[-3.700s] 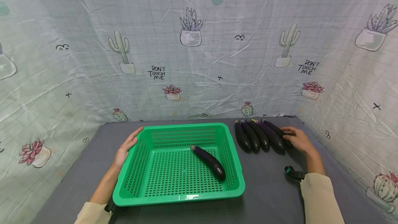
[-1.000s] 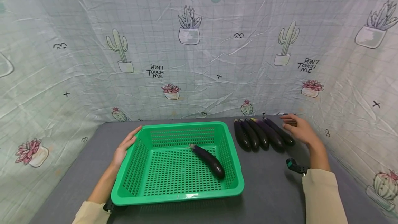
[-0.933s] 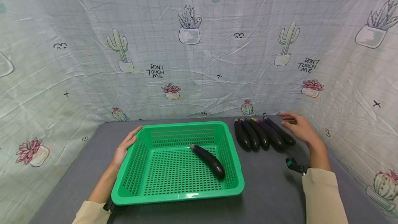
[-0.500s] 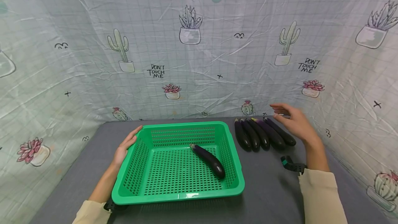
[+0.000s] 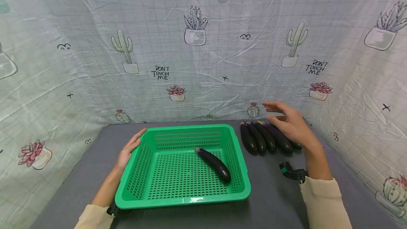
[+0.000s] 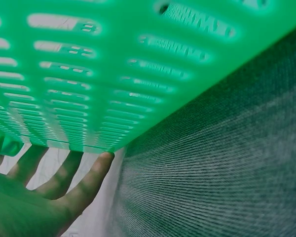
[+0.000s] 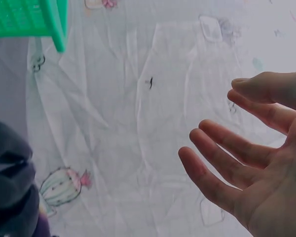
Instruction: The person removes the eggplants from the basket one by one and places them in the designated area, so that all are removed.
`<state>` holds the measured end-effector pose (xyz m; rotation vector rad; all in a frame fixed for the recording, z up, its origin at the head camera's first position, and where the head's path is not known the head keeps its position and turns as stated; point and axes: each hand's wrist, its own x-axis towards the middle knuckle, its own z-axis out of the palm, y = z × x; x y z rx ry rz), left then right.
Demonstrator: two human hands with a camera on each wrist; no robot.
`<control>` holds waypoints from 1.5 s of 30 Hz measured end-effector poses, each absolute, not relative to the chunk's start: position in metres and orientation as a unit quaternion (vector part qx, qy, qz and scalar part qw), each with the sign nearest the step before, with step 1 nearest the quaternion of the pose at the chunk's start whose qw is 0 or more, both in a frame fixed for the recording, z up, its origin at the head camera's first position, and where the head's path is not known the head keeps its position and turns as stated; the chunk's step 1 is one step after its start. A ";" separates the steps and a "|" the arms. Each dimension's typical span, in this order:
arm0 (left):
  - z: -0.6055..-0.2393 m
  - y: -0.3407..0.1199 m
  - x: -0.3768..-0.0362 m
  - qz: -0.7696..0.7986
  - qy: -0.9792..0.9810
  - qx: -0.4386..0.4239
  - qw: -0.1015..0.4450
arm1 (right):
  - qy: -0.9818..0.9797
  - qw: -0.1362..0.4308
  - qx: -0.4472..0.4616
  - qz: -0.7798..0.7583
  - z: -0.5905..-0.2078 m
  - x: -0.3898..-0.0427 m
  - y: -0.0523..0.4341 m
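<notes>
A green plastic basket with small holes (image 5: 149,190) sits on a grey cloth table (image 5: 273,200). One long dark purple eggplant (image 5: 213,164) lies inside the basket, near its right wall. The left hand (image 5: 127,151) rests flat against the basket's left side, with its fingers (image 6: 84,185) straight and holding nothing. To the right of the basket, a row of dark purple eggplants (image 5: 259,140) lies side by side on the table, close together. The right hand (image 5: 290,124) hangs in the air above the far end of that row. Its fingers (image 7: 222,163) are spread and loose, and it holds nothing. It touches no eggplant. A pale wrinkled cloth with cactus drawings (image 5: 197,56) hangs behind the table.
</notes>
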<state>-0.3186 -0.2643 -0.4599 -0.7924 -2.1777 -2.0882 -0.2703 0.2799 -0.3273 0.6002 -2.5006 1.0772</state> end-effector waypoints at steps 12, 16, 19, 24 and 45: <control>-0.461 -0.262 -0.318 -0.657 -0.713 -0.244 0.023 | -0.868 0.172 0.285 0.370 -0.327 -0.267 0.243; -0.461 -0.264 -0.318 -0.659 -0.707 -0.255 0.024 | -0.860 0.155 0.311 0.373 -0.329 -0.268 0.228; -0.462 -0.265 -0.319 -0.687 -0.669 -0.282 0.008 | -0.859 0.132 0.323 0.375 -0.330 -0.268 0.218; -0.462 -0.265 -0.317 -0.701 -0.652 -0.289 0.001 | -0.863 0.100 0.335 0.365 -0.331 -0.270 0.202; -0.460 -0.265 -0.319 -0.688 -0.672 -0.272 0.006 | -0.879 -0.110 0.393 0.245 -0.329 -0.318 0.141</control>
